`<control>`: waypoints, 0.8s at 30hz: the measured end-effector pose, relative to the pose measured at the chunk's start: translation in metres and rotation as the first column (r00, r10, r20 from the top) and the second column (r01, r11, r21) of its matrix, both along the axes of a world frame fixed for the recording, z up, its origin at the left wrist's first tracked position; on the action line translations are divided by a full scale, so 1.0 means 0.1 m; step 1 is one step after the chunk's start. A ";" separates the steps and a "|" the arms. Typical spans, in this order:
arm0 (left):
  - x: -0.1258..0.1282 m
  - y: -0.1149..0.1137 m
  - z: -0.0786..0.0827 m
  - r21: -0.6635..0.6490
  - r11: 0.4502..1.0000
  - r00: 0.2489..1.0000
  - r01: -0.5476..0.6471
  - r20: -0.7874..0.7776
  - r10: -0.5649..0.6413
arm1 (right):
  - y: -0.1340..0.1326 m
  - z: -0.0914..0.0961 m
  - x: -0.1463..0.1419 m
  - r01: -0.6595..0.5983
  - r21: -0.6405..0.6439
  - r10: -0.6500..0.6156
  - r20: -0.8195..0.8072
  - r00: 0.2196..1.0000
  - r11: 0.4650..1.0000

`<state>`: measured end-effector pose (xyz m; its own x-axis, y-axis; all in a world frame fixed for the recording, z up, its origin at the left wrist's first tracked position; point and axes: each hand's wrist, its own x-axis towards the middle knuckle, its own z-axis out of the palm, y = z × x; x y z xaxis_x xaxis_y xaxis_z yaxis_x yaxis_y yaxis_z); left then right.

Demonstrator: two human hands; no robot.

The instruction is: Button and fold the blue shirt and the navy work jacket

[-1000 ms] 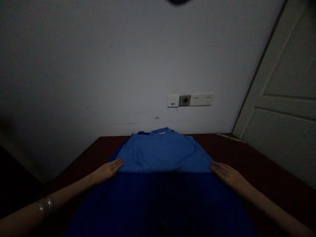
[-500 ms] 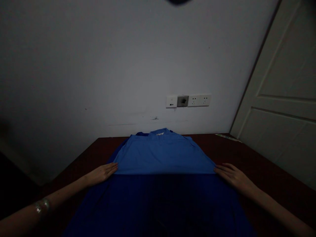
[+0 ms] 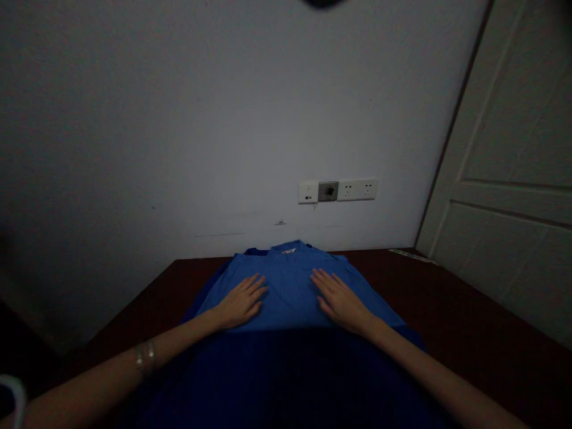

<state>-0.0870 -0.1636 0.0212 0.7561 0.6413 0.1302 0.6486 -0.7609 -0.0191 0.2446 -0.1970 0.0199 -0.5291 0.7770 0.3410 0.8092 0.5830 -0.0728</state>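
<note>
Dim room, plain wall (image 3: pixel 201 119) behind a dark-red surface (image 3: pixel 447 298). On it, at six o'clock: light-blue shirt (image 3: pixel 288 304), spread out, collar (image 3: pixel 280 247) toward twelve, dark-blue fabric (image 3: pixel 214 369) along the near side. Likely light, soft, limp, hard to damage; probably best to pinch by the side edges, at nine and three. Left hand (image 3: pixel 242 301) and right hand (image 3: pixel 340 301) apart over the cloth, fingers loosely spread, gripping nothing; cannot tell if pressing. Wall sockets (image 3: pixel 357 190) at one o'clock from the shirt, panelled door (image 3: pixel 513 167) at two.
</note>
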 end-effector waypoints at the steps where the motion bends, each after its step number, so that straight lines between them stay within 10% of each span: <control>1: 0.19 0.07 -0.09 -0.018 1.000 1.000 -0.020 0.020 0.020 | 0.08 -0.03 -0.24 -0.042 -0.048 0.043 0.018 0.999 0.998; 5: 0.55 0.29 -0.51 -0.117 0.988 0.994 -0.102 0.031 0.107 | 0.37 -0.30 -0.72 -0.008 -0.198 0.018 0.050 0.999 0.980; 9: 0.31 0.47 -0.79 -0.188 0.946 0.963 -0.263 0.014 0.270 | 0.56 -0.59 -0.51 0.170 -0.243 -0.156 0.073 0.985 0.955; 24: -0.65 0.86 -0.91 -0.119 0.891 0.899 -0.438 -0.044 0.436 | 0.72 -0.73 0.49 0.375 -0.228 -0.361 0.102 0.927 0.898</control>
